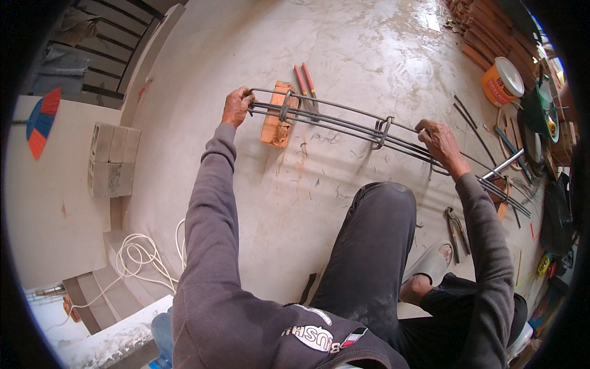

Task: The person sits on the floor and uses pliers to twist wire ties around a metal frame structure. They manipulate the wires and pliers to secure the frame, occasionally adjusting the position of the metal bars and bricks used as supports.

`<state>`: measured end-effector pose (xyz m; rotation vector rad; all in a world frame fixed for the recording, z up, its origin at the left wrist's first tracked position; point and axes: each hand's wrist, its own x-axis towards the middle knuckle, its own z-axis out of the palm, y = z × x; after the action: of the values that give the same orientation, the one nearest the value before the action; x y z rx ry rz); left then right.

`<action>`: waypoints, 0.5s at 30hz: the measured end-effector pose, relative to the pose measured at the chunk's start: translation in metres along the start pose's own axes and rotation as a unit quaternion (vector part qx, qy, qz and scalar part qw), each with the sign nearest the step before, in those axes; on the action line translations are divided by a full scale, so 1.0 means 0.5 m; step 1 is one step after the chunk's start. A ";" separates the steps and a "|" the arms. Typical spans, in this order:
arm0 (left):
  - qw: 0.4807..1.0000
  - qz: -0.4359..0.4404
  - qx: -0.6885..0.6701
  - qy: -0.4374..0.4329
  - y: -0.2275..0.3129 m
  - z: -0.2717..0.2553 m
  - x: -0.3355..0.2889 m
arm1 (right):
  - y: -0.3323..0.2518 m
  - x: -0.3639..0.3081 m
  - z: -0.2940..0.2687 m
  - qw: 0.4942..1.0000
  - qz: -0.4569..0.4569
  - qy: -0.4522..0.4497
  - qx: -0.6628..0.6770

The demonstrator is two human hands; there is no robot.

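Note:
A long, narrow rebar cage (344,125) of several steel rods with bent stirrups lies across in front of me. My left hand (236,107) is closed around the rod ends at its left. Further right, my right hand (439,144) has its fingers curled on the upper rod, past the second stirrup. An orange brick (275,132) sits under the cage near my left hand, and another orange brick (501,195) is under its right end. Just beyond the left brick lie red-handled cutters (306,83), partly behind the rods.
Dark-handled pincers (456,230) lie beside my foot. Loose rods (476,126), an orange bucket (502,83) and stacked tiles (491,34) stand at right. Grey blocks (114,157) are at left, above a coiled white cable (144,258) on steps. Wire bits litter the floor.

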<state>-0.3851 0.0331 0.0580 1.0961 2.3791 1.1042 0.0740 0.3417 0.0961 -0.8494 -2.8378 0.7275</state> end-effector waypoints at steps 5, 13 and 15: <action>0.999 0.010 0.011 0.042 -0.004 0.011 -0.006 | -0.049 0.007 0.024 0.999 -0.023 -0.021 -0.019; 0.995 -0.015 0.080 0.057 0.004 0.019 -0.002 | -0.030 0.025 0.046 0.998 0.032 0.011 0.047; 0.995 -0.008 0.086 0.054 -0.005 0.016 -0.002 | -0.030 0.026 0.056 0.997 0.027 0.037 0.069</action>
<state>-0.3813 0.0353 0.0511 1.0944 2.6037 0.9916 0.0497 0.3262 0.0777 -0.9135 -2.6737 0.8666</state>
